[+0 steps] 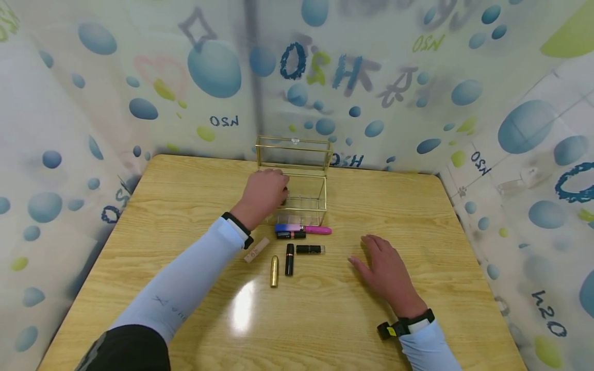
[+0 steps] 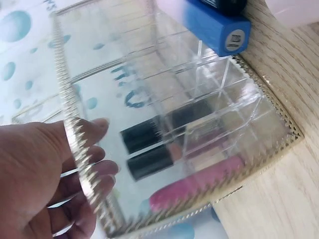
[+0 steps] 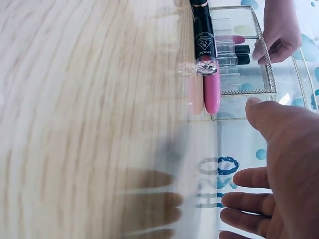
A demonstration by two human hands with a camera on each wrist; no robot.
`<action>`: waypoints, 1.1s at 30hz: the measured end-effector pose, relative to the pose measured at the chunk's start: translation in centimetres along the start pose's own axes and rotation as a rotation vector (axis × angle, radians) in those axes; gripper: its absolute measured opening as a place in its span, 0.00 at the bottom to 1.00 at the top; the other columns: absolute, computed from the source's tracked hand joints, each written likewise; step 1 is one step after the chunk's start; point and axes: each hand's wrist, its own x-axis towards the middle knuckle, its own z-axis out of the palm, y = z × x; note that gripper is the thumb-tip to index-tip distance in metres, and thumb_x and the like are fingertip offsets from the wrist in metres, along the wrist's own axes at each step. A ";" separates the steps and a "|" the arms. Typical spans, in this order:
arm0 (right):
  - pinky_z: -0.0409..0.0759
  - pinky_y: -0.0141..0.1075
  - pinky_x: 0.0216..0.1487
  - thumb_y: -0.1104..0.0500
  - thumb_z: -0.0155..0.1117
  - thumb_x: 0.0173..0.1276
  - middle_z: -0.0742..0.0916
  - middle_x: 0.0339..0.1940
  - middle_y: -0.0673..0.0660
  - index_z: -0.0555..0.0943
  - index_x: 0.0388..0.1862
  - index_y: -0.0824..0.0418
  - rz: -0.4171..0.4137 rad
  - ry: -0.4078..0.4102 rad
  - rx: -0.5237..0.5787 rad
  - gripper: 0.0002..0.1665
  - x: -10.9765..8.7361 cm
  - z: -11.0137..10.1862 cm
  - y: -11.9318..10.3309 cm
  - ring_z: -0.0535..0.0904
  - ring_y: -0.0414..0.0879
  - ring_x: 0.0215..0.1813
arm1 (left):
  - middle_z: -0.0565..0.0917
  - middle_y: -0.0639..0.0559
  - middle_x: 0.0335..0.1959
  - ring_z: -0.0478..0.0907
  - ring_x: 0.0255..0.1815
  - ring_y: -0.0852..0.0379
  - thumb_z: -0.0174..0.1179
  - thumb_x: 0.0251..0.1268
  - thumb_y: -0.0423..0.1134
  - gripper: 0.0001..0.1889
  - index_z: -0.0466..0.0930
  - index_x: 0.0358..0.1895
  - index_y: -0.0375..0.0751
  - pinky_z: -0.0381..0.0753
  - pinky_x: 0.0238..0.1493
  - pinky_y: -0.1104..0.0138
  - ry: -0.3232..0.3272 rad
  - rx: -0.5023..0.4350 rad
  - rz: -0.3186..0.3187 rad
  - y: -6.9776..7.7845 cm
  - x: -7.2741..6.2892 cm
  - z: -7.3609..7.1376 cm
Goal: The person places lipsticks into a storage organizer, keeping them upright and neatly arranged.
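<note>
A clear glass box with gold edges (image 1: 326,198) stands at the table's back, its lid (image 1: 297,149) raised. My left hand (image 1: 265,195) is over the box's left part. In the left wrist view its fingers curve loosely at the gold rim, holding nothing visible. Inside the box's clear dividers, a pink tube (image 2: 199,184) and two black-ended lipstick tubes (image 2: 149,163) stand near those fingers. My right hand (image 1: 387,273) is at the table's right, fingers relaxed and apart, gripping nothing.
Before the box lie a blue-and-purple stick (image 1: 286,228), a magenta tube (image 1: 317,230) and a black tube (image 1: 291,235). Nearer are a black tube with a clear end (image 1: 309,249), another black tube (image 1: 290,260), a gold bullet-shaped tube (image 1: 274,271) and a pale pink tube (image 1: 257,250). Patterned curtains surround the table.
</note>
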 end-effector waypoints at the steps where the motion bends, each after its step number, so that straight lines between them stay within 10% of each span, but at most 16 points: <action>1: 0.77 0.65 0.71 0.44 0.75 0.78 0.82 0.71 0.72 0.78 0.74 0.72 0.001 -0.002 0.001 0.40 0.0 -0.1 0.0 0.79 0.69 0.72 | 0.85 0.50 0.34 0.84 0.33 0.51 0.71 0.79 0.42 0.09 0.86 0.37 0.43 0.86 0.33 0.56 0.011 -0.013 -0.005 -0.1 -0.3 -0.4; 12: 0.76 0.66 0.72 0.44 0.75 0.78 0.82 0.71 0.72 0.77 0.75 0.71 0.003 -0.012 0.002 0.41 0.3 -0.3 -0.4 0.78 0.69 0.72 | 0.90 0.44 0.52 0.88 0.48 0.43 0.73 0.76 0.51 0.20 0.90 0.57 0.39 0.88 0.37 0.49 0.217 -0.195 -0.142 -3.0 -8.4 -4.0; 22: 0.76 0.66 0.72 0.43 0.74 0.79 0.82 0.71 0.71 0.76 0.76 0.71 -0.020 -0.017 0.006 0.42 0.7 -0.2 -0.8 0.78 0.69 0.73 | 0.88 0.32 0.60 0.89 0.46 0.33 0.72 0.77 0.48 0.23 0.87 0.62 0.34 0.86 0.33 0.44 0.066 -0.290 -0.363 -7.2 -17.2 -1.4; 33: 0.83 0.60 0.65 0.48 0.76 0.78 0.88 0.61 0.66 0.81 0.70 0.69 -0.070 0.048 0.051 0.33 1.5 -0.2 -3.1 0.84 0.64 0.64 | 0.88 0.31 0.58 0.88 0.44 0.33 0.73 0.76 0.47 0.22 0.88 0.60 0.33 0.86 0.33 0.43 0.078 -0.311 -0.369 -7.8 -19.1 0.0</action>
